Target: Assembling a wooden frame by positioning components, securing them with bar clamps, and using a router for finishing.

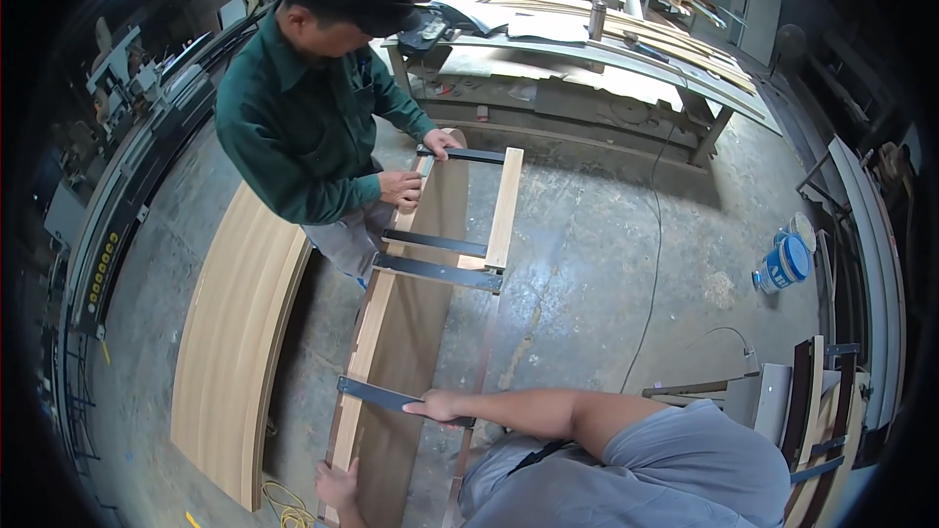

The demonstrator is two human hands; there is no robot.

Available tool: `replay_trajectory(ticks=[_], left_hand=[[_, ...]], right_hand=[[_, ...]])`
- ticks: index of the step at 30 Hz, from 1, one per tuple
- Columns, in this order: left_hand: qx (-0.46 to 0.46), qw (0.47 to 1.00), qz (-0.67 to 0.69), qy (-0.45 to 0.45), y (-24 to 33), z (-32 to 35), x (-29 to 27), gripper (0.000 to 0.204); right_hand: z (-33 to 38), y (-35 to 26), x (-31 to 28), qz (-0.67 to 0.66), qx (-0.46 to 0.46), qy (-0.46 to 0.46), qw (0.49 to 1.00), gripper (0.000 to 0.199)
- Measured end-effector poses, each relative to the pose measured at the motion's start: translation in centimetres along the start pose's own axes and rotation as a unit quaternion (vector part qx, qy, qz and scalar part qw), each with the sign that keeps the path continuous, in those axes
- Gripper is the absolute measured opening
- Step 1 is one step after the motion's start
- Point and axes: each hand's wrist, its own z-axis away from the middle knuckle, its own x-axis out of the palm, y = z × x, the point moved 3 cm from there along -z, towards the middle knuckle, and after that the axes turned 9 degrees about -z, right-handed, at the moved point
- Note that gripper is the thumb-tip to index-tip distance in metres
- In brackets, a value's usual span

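Head view: the frame (pixel 364 352), beside a co-worker (pixel 303 127), seems part-built: four bars (pixel 440 272) span it, their tightness unclear. The right hand (pixel 443 406) grips the near bar (pixel 377 394); the left hand (pixel 337 484) clasps the frame's edge.

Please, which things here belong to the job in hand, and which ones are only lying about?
Seemingly in the job:
long wooden strip, touched by the left hand
dark metal bar, gripped by the right hand
shorter wooden strip

Seemingly just lying about:
blue bucket on the floor
metal flask
wooden panel at left, though I am unsure
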Motion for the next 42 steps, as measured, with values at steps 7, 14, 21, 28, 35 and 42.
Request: replay_trajectory(ticks=[7,14,21,28,35,42], left_hand=[[0.021,0.999,-0.001,0.037,-0.2,0.1,0.4,0.080],[-0.013,1.000,-0.016,-0.007,-0.5,-0.1,1.1,0.081],[-0.019,0.999,-0.025,-0.022,-0.3,-0.1,0.6,0.078],[-0.052,0.994,0.011,-0.101,0.1,-0.3,-1.2,0.073],[-0.051,0.995,0.019,-0.081,-0.2,-0.3,-1.5,0.075],[-0.049,0.997,0.036,-0.040,-0.1,-0.1,-2.0,0.070]], right_hand=[[1.0,-1.0,-0.3,-0.008,0.023,0.004,1.000,0.081],[0.2,0.1,0.0,-0.061,0.036,0.011,0.997,0.080],[-0.1,0.0,0.0,-0.068,0.019,-0.001,0.998,0.080],[-0.1,-0.1,0.3,-0.087,0.018,-0.026,0.996,0.071],[-0.4,0.3,0.5,-0.141,0.035,-0.031,0.989,0.064],[0.1,-0.4,0.3,-0.246,0.145,-0.101,0.953,0.055]])
